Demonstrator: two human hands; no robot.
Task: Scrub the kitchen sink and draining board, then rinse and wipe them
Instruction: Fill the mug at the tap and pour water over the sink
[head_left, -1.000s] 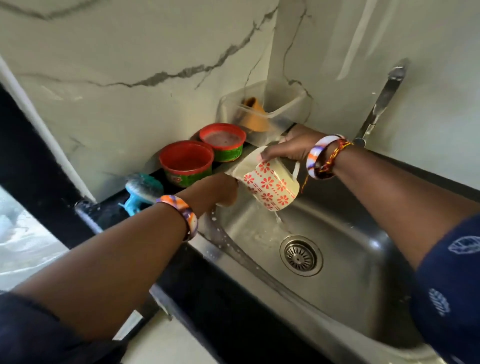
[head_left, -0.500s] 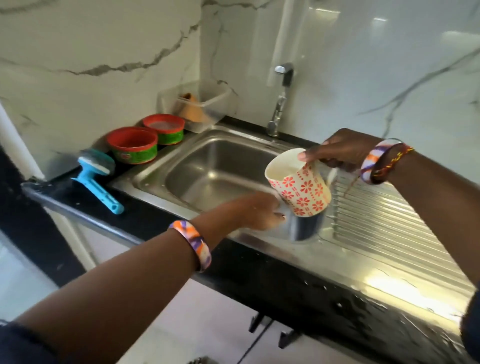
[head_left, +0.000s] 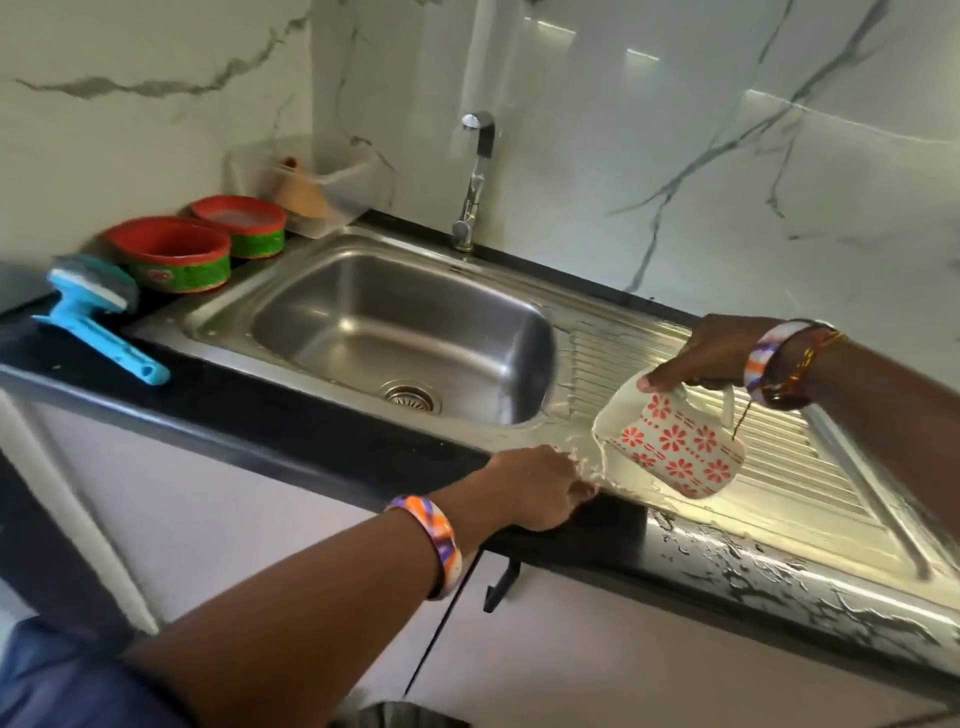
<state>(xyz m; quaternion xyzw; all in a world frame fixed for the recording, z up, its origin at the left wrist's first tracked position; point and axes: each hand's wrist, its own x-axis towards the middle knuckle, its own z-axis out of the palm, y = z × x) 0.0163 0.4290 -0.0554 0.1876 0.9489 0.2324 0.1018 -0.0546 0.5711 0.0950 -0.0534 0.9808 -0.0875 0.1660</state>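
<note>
Two stages of the task appear to be in hand or behind: scrubbing looks complete, and rinsing is under way. The right hand (head_left: 711, 353) grips a white mug with red flowers (head_left: 675, 447) by its rim and handle, tipped so its mouth faces about 8 o'clock. Water (head_left: 597, 457) pours from the mug onto the front edge of the draining board (head_left: 769, 467), at roughly 4 o'clock from the sink (head_left: 405, 332).

The left hand (head_left: 540, 488) rests on the steel lip just beside the stream, fingers lying flat against the wet surface and gripping nothing. It appears to be rubbing or guiding the water along the edge.

The sink bowl sits at frame centre, bare of suds, with its drain strainer (head_left: 413, 396) at 6 o'clock inside the bowl. The tap (head_left: 475, 176) stands at 12 o'clock behind it; no water is seen running from it. Water has spilled and pooled on the black countertop (head_left: 311, 415) edge at 5 o'clock from the mug.

A blue-handled scrub brush (head_left: 98, 322) lies unused at 9 o'clock from the sink. Beside it stand two red-and-green tubs (head_left: 176, 260), and a clear plastic box (head_left: 322, 182) at 11 o'clock.

Remaining work, by judgement: finish rinsing the board, then wipe sink and board dry.

Legible writing: none. The nearer tub bears a red label patch, too blurred to read.
</note>
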